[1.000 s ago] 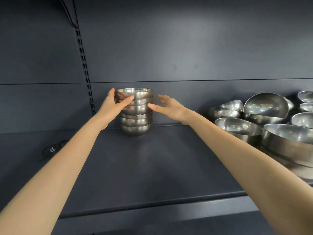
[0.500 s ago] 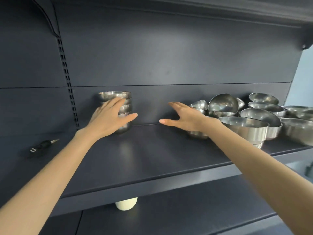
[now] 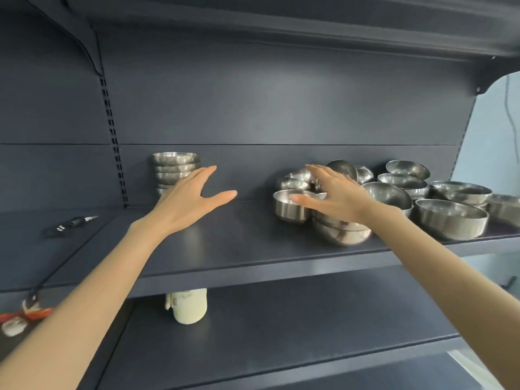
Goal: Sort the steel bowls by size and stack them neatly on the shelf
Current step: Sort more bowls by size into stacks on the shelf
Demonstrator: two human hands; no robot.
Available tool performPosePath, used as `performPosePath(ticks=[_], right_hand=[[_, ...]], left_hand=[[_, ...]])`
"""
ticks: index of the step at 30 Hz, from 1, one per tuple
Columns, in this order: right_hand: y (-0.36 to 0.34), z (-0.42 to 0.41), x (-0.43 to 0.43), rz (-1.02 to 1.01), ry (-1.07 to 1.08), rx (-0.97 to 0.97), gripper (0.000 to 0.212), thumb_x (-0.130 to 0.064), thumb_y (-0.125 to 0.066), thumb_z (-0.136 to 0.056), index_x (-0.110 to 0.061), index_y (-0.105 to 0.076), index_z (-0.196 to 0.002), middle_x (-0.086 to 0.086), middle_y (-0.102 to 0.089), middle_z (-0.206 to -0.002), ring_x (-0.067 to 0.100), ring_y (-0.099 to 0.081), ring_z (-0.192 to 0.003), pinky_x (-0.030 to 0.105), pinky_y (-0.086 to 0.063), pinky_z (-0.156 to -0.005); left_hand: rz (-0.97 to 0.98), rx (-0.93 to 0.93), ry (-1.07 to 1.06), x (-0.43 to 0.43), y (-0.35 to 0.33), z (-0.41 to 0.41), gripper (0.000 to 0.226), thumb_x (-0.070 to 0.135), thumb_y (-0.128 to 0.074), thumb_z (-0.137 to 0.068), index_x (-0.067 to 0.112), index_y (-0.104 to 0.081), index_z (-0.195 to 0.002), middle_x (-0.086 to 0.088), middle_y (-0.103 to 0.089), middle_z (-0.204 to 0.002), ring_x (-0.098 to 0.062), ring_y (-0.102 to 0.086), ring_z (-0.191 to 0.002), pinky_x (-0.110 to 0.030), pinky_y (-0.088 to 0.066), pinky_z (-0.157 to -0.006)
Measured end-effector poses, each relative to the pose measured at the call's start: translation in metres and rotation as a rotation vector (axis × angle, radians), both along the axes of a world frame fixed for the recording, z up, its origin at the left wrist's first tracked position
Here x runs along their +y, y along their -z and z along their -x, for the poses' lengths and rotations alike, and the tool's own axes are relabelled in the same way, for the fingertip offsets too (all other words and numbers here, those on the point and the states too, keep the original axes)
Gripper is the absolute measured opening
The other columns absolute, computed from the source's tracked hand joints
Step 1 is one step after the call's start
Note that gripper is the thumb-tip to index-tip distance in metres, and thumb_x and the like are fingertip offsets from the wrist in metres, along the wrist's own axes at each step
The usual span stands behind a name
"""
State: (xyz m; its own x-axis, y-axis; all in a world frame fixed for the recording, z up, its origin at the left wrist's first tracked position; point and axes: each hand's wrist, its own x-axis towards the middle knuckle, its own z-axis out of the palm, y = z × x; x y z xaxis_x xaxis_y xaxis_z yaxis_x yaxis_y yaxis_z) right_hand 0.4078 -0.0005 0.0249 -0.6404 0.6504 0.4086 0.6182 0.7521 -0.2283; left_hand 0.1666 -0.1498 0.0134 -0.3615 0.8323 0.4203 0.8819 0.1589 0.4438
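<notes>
One neat stack of small bowls [image 3: 176, 171] stands at the shelf [image 3: 253, 249] back, ten o'clock from the left hand [image 3: 185, 206]; loose bowls [image 3: 450, 218] crowd at three o'clock. Both hands' fingers are straight, holding nothing, the right hand [image 3: 340, 201] over a small bowl [image 3: 289, 208]. Steel looks light, rigid, slick: pinch the rim. Bare shelf between; front edge near.

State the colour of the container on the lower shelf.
The container is pale cream; head view.
</notes>
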Motion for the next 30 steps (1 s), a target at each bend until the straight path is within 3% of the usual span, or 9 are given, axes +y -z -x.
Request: performPosePath(ticks=[5, 9, 12, 17, 24, 30], right_hand=[[0.015, -0.041, -0.003, -0.012, 0.062, 0.013, 0.084, -0.072, -0.049, -0.079, -0.027, -0.028, -0.148, -0.009, -0.029, -0.154, 0.018, -0.031, -0.140, 0.046, -0.024, -0.114], [0.017, -0.067, -0.001, -0.042, 0.137, -0.009, 0.088, -0.078, -0.043, -0.075, -0.030, -0.029, -0.147, -0.009, -0.032, -0.153, 0.021, -0.037, -0.136, 0.046, -0.025, -0.114], [0.018, -0.078, -0.001, -0.071, 0.182, -0.024, 0.097, -0.084, -0.032, -0.069, -0.031, -0.025, -0.149, -0.008, -0.026, -0.155, 0.021, -0.030, -0.141, 0.048, -0.019, -0.116], [0.030, -0.091, -0.004, -0.099, 0.229, 0.006, 0.094, -0.083, -0.028, -0.071, -0.032, -0.021, -0.150, -0.009, -0.019, -0.158, 0.016, -0.016, -0.146, 0.049, -0.013, -0.118], [0.046, -0.112, 0.000, -0.056, 0.294, 0.060, 0.079, -0.070, -0.044, -0.083, -0.032, -0.023, -0.149, -0.009, -0.020, -0.158, 0.019, -0.022, -0.144, 0.046, -0.017, -0.117], [0.055, -0.136, 0.026, -0.034, 0.290, 0.099, 0.077, -0.066, -0.048, -0.084, -0.026, -0.029, -0.147, -0.008, -0.029, -0.154, 0.018, -0.032, -0.139, 0.040, -0.029, -0.108]], left_hand=[[0.017, 0.008, 0.067, 0.007, 0.010, -0.028, 0.079, 0.068, -0.047, -0.085, 0.032, -0.022, -0.151, 0.018, -0.020, -0.157, -0.010, -0.023, -0.144, -0.040, -0.027, -0.110], [0.013, 0.034, 0.114, 0.020, 0.008, -0.037, 0.080, 0.071, -0.046, -0.084, 0.033, -0.023, -0.150, 0.019, -0.020, -0.157, -0.013, -0.025, -0.144, -0.042, -0.029, -0.112], [0.030, 0.081, 0.134, 0.030, 0.007, -0.044, 0.080, 0.072, -0.044, -0.084, 0.033, -0.022, -0.151, 0.017, -0.018, -0.158, -0.017, -0.024, -0.144, -0.046, -0.028, -0.113], [-0.003, 0.175, 0.140, 0.041, 0.016, -0.064, 0.077, 0.068, -0.041, -0.088, 0.032, -0.020, -0.152, 0.014, -0.015, -0.159, -0.018, -0.022, -0.144, -0.041, -0.026, -0.112], [0.038, 0.244, 0.207, 0.058, 0.025, -0.092, 0.079, 0.068, -0.042, -0.088, 0.028, -0.020, -0.152, 0.011, -0.016, -0.159, -0.014, -0.020, -0.145, -0.040, -0.025, -0.112], [0.037, 0.191, 0.202, 0.081, 0.031, -0.115, 0.076, 0.065, -0.044, -0.088, 0.028, -0.022, -0.151, 0.014, -0.022, -0.157, -0.013, -0.026, -0.141, -0.040, -0.030, -0.109]])
